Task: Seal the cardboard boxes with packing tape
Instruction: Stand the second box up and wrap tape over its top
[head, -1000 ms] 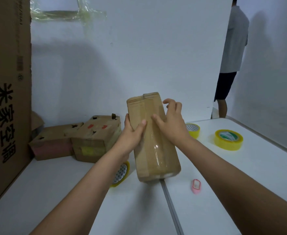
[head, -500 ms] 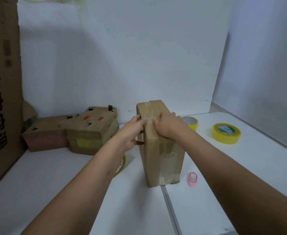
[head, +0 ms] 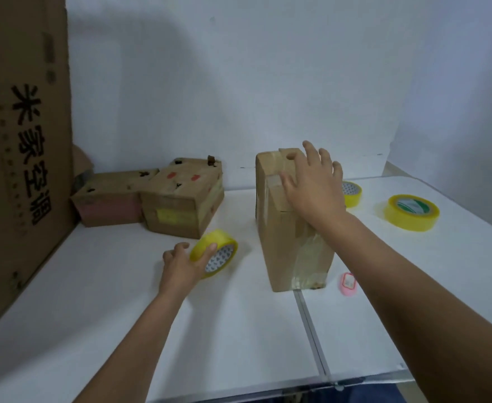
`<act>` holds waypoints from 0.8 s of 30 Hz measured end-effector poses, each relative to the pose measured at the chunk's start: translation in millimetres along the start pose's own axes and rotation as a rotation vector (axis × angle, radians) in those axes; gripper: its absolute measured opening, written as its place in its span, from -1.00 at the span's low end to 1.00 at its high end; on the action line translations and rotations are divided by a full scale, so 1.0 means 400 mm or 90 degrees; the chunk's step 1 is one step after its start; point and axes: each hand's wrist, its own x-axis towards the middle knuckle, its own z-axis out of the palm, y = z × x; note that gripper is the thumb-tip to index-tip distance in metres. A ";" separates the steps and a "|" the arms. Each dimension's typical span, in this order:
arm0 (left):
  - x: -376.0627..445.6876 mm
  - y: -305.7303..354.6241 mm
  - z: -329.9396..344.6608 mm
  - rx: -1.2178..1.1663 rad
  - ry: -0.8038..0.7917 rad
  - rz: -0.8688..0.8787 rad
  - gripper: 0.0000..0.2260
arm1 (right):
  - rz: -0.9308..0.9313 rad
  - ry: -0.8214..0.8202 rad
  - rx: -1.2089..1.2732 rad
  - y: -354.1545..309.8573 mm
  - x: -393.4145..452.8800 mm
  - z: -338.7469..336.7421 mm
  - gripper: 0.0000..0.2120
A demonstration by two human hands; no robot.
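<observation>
In the head view, we see that our left hand (head: 185,264) has let go of the cardboard box (head: 292,228) it was steadying half a second ago and has dropped to the tape roll (head: 214,253) lying on the white tabletop (head: 224,330), its fingers (head: 211,248) now curled over the yellow rim. Our right hand (head: 314,187) stays on the box, which stands upright near the seam between the tabletop's two panels, fingers spread flat against its upper side face. We judge the tape already on the box to be smoothed down and a fresh strip to be coming next. Two more rolls (head: 412,212) lie to the right, and other boxes (head: 181,197) wait at the back left.
</observation>
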 end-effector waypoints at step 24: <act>-0.011 -0.013 0.065 -0.505 -0.003 -0.159 -0.64 | -0.354 -0.102 0.336 -0.096 -0.228 0.099 -0.74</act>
